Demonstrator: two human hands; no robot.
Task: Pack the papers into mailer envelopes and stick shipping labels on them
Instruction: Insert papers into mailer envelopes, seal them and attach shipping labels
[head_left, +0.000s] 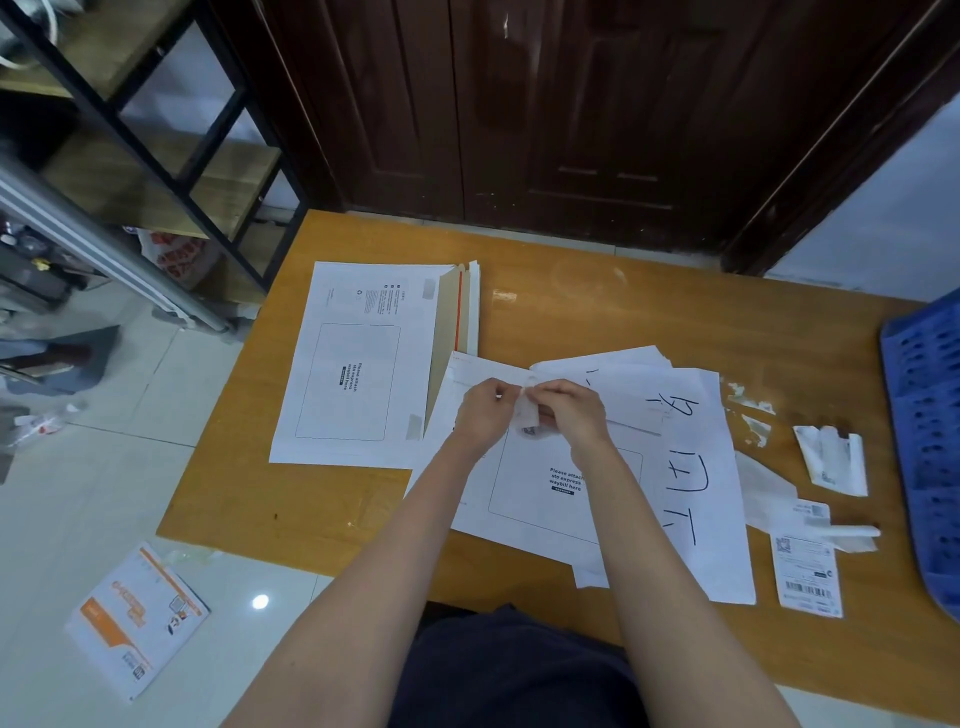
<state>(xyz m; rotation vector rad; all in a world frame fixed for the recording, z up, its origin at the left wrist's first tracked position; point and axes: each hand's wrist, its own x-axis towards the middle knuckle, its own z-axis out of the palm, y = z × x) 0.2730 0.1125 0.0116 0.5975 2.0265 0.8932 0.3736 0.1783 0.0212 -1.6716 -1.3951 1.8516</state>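
Both hands meet above the middle of the wooden desk (597, 312). The left hand (485, 413) and the right hand (571, 410) each pinch a small, curled white shipping label (525, 413) between thumb and fingers, holding it up just over a white mailer envelope (540, 499). That envelope lies flat on the desk in front of the person, printed side up, with a rounded box reading "Please attach sto express waybill here".

To its left, a stack of mailer envelopes (353, 364) lies with the same printed box facing up; brown flaps and a red strip show along its right edge. To the right of the hands, loose papers (691, 467) with large handwritten black strokes overlap the near envelope.

Farther right on the desk lie torn backing scraps (753, 410), a crumpled white piece (834, 457), and 1 printed label with a barcode (808, 571). A blue perforated basket (930, 431) stands at the desk's right edge.

On the tiled floor at lower left lies an orange-and-white envelope (137, 618). A dark wooden door (571, 104) stands behind the desk, and a black metal shelf (171, 130) is at upper left.
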